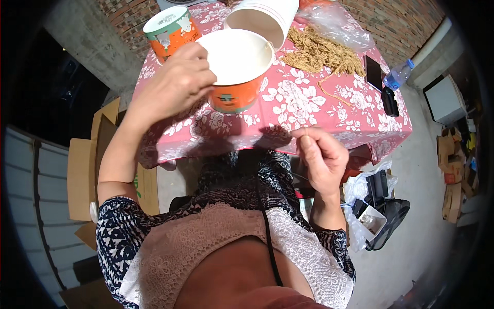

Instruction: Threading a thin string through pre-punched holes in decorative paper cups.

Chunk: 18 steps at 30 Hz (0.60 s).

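A round paper bucket (235, 98), orange with a green base band and white inside, stands open-topped in front of me near the table's front edge. My left hand (182, 82) is closed at its left rim, fingers curled and thumb hidden; what they pinch does not show. At the bucket's right rim is a small pale loop (270, 47). My right hand (324, 157) hovers just off the front edge of the table, its thumb and forefinger pressed together. Whatever lies between them is too fine to make out. Behind the bucket lies a tan heap of yarn (319, 54), one strand trailing toward me.
The pink flowered tablecloth (296, 105) carries another orange bucket (172, 38), white nested buckets (275, 20), a clear plastic bag (339, 31), a phone (373, 73), a black case (389, 101) and a bottle (399, 75). A cardboard box (82, 175) stands left, bags (370, 206) right.
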{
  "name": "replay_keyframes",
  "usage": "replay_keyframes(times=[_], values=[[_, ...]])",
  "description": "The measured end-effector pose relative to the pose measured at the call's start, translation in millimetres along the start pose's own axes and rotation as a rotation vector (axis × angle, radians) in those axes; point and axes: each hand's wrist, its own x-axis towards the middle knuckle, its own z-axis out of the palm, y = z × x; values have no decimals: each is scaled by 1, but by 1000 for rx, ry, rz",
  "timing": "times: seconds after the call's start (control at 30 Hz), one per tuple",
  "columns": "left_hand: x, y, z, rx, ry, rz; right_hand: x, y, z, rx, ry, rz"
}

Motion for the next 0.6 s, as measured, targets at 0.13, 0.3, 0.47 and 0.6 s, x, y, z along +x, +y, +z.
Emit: replay_keyframes(times=[0.13, 0.3, 0.47, 0.6], values=[[22, 39, 16, 2, -146, -120, 6, -21, 7, 153, 20, -85], [55, 52, 46, -150, -31, -381, 32, -13, 18, 465, -21, -32], [58, 42, 54, -189, 607, -117, 60, 2, 19, 893, 34, 155], [36, 70, 51, -750, 412, -428, 64, 10, 22, 1052, 17, 248]])
